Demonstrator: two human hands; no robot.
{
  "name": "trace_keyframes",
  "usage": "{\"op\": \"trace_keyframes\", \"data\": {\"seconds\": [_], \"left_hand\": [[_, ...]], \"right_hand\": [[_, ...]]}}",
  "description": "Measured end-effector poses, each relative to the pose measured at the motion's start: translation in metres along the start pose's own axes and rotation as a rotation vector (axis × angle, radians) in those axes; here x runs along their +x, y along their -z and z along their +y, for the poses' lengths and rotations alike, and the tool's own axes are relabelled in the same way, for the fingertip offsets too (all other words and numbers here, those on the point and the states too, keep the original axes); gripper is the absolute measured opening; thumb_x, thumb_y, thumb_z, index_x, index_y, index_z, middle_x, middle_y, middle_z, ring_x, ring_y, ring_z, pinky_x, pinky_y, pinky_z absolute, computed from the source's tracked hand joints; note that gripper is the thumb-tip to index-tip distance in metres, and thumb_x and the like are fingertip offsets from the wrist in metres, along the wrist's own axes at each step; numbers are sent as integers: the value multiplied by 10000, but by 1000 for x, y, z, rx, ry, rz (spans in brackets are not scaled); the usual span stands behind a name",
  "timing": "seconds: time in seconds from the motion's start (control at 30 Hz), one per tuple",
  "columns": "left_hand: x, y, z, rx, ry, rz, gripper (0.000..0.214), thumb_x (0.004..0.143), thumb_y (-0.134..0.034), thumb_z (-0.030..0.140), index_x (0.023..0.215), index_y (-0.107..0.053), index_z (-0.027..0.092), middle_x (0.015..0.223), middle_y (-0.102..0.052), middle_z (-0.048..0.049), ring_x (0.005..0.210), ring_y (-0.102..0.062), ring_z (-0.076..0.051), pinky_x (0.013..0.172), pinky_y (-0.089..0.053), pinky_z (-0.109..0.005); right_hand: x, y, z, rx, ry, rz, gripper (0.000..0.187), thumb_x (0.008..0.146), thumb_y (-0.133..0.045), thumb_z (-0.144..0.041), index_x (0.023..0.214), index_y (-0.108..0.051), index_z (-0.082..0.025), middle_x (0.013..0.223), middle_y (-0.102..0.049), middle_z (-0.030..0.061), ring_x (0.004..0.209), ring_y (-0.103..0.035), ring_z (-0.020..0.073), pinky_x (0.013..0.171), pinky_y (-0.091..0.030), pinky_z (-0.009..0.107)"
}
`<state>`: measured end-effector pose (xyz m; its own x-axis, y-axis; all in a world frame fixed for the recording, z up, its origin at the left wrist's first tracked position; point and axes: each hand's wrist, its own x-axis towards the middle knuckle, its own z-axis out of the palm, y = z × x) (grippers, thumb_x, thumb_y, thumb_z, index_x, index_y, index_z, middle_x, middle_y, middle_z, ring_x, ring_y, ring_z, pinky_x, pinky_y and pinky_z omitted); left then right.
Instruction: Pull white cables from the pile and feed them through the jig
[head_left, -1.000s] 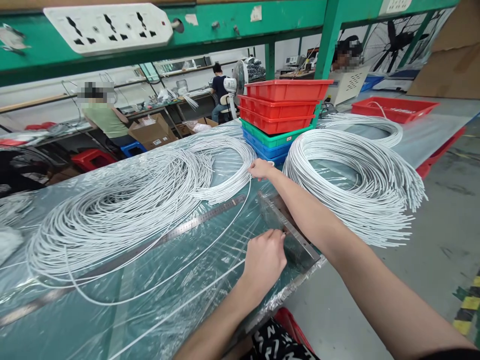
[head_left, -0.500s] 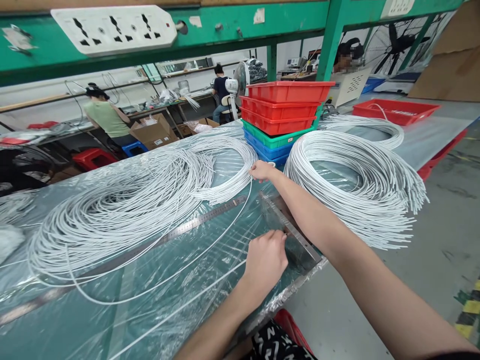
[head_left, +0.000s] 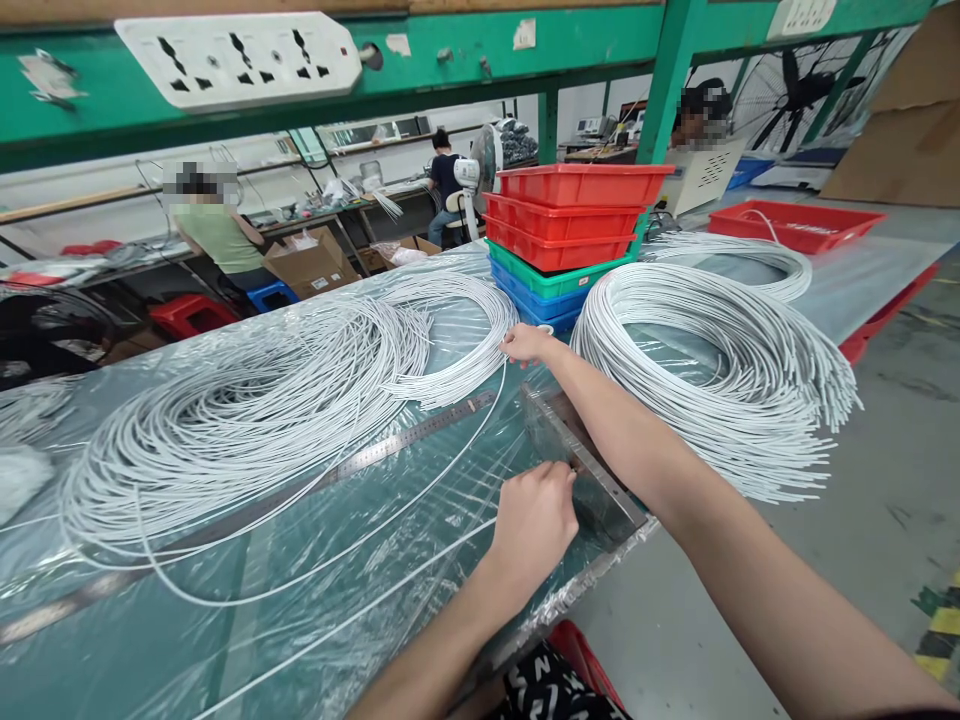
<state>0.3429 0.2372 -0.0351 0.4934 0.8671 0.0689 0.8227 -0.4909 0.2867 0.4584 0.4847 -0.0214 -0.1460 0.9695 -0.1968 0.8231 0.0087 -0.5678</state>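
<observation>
Four coils of white cable point(head_left: 735, 430) are counted on the bench point(head_left: 135, 660). One curved strand point(head_left: 217, 605) is pinched in the right hand point(head_left: 526, 343), arm outstretched; one straight strand point(head_left: 345, 619) is gripped in the curled left hand point(head_left: 536, 515) beside a metal block point(head_left: 547, 425), partly hidden by the right forearm. Three red trays point(head_left: 581, 185) are stacked beyond.

Cables point(head_left: 247, 435) are white, trays point(head_left: 559, 245) red, green and blue, floor tape point(head_left: 943, 640) yellow-black striped.

Plastic-covered green table point(head_left: 135, 660) bearing white cable coils point(head_left: 247, 435), steel ruler point(head_left: 397, 441), metal plate point(head_left: 607, 508), stacked trays point(head_left: 566, 242)
</observation>
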Motion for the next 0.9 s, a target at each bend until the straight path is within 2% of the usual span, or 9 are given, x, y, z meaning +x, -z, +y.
{"op": "trace_keyframes", "data": {"seconds": [0.17, 0.3, 0.37, 0.43, 0.5, 0.53, 0.67, 0.77, 0.9], "left_hand": [[-1, 1, -3, -42, -11, 15, 316, 995, -365, 208, 782, -598, 194, 752, -652, -28, 638, -593, -172, 555, -287, -294], [7, 13, -21, -196, -81, 0, 366, 1001, -385, 259, 715, -608, 207, 671, -624, 2, 622, -576, -154, 581, -319, -266], [17, 21, -36, -275, -38, 111, 338, 1003, -379, 282, 810, -648, 215, 696, -637, 7, 636, -579, -149, 619, -359, -250], [33, 25, -54, -333, 83, 332, 303, 1004, -349, 281, 1055, -642, 218, 798, -673, -4, 679, -597, -151, 671, -399, -249], [53, 26, -72, -374, 209, 509, 350, 997, -326, 252, 1283, -521, 202, 863, -685, -20, 721, -618, -164, 705, -426, -261], [62, 24, -79, -393, 260, 548, 384, 989, -321, 231, 1345, -458, 185, 870, -686, -28, 740, -629, -172, 715, -436, -269], [93, 20, -98, -473, 362, 538, 441, 965, -331, 184, 1401, -369, 137, 921, -705, -69, 844, -669, -204, 782, -472, -309], [103, 22, -104, -501, 358, 555, 449, 970, -334, 196, 1415, -350, 139, 1012, -715, -102, 917, -681, -217, 826, -487, -337], [104, 25, -111, -493, 379, 547, 445, 982, -326, 219, 1417, -332, 124, 997, -728, -115, 934, -685, -225, 849, -496, -356]], "right_hand": [[1, -2, 3, 38, 12, -23, 244, 871, -601, -312, 1039, -689, -158, 885, -742, 49, 570, -670, 146, 514, -484, 214], [-3, -3, -1, 119, 40, -73, 210, 893, -599, -294, 1037, -670, -158, 917, -737, 40, 529, -638, 107, 505, -468, 192], [-8, -4, -6, 182, 64, -124, 182, 903, -603, -275, 1022, -657, -149, 906, -733, 41, 519, -626, 87, 511, -463, 173], [-14, -4, -13, 306, 97, -212, 166, 912, -606, -272, 1014, -646, -148, 891, -727, 38, 543, -636, 84, 523, -471, 162], [-22, -3, -20, 457, 139, -336, 170, 920, -608, -299, 1009, -645, -159, 885, -720, 32, 600, -663, 100, 551, -497, 169], [-27, -2, -23, 518, 157, -406, 178, 923, -607, -319, 1002, -649, -165, 884, -716, 30, 633, -675, 109, 575, -514, 178], [-37, -1, -27, 619, 164, -569, 214, 946, -575, -368, 984, -668, -179, 880, -708, 30, 703, -690, 132, 651, -551, 216], [-36, 0, -24, 697, 201, -544, 254, 959, -556, -402, 1001, -677, -183, 967, -715, 48, 758, -696, 142, 650, -554, 220], [-35, -1, -23, 698, 276, -552, 216, 916, -632, -371, 1004, -699, -185, 1103, -710, 58, 861, -697, 146, 699, -553, 210]]}}
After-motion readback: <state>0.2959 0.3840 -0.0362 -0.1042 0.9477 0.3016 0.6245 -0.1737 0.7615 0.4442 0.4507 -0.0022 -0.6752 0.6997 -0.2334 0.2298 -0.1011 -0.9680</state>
